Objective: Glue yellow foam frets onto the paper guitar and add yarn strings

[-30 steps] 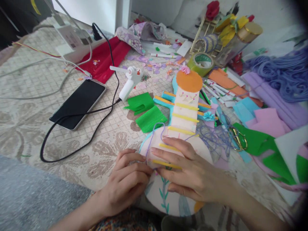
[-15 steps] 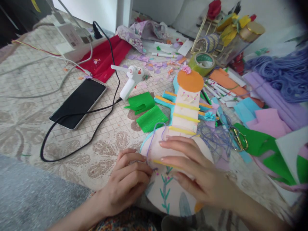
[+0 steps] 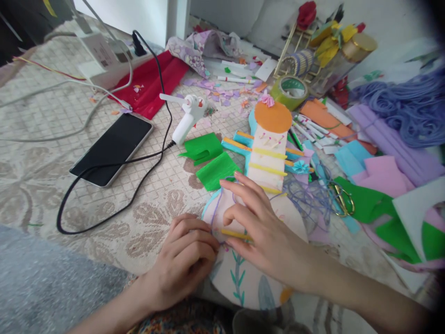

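A cardboard craft guitar with an orange head, yellow strips and painted leaves lies before me, its body close to my lap. At the left side of that body, my left hand has its fingers closed on the end of a purple yarn. The yarn loops up along the guitar's left edge and passes under my right fingers. My right hand is over the guitar with its fingers apart, near a yellow strip. Its palm hides part of the guitar's middle.
A white glue gun with a black cord and a phone lie to the left. Green paper touches the guitar's neck area. Gold scissors, tangled yarn, tape and coloured paper are on the right.
My right hand has shifted left and up over the guitar, its fingers now reaching toward the yarn loop. My left hand has stayed nearly in place.
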Available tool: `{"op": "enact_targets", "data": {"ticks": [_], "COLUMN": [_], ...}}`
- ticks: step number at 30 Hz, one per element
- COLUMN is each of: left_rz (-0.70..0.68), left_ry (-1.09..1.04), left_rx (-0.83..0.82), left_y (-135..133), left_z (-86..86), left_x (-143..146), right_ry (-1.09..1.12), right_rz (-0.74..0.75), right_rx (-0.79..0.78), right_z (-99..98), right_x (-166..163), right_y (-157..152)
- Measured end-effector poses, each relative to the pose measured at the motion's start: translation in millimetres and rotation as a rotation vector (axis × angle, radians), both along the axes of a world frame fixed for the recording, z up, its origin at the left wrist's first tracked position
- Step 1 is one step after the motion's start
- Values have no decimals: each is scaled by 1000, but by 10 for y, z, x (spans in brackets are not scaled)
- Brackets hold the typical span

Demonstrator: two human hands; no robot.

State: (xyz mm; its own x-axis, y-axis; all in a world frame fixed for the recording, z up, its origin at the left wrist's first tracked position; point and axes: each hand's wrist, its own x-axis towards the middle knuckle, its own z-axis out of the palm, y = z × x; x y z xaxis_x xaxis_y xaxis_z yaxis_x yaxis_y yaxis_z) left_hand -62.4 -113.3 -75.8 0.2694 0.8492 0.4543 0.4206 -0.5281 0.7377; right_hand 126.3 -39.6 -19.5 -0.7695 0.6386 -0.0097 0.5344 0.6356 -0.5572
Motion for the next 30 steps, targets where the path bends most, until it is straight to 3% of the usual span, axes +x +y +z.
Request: {"op": "enact_targets", "data": {"ticks": [24,30], "left_rz": [-27,-39], "left_ry": [-44,-55], "left_rx": [-39,-52], "left_y": [-5,-10], "left_z": [-26,-37], "left_x": [-6,-9], "right_ry": [-75,-80], "right_rz": [17,24], "right_rx": [-25,-131], "right_z": [-55,0], "right_x": [-51,0], "right_y": [17,61]}}
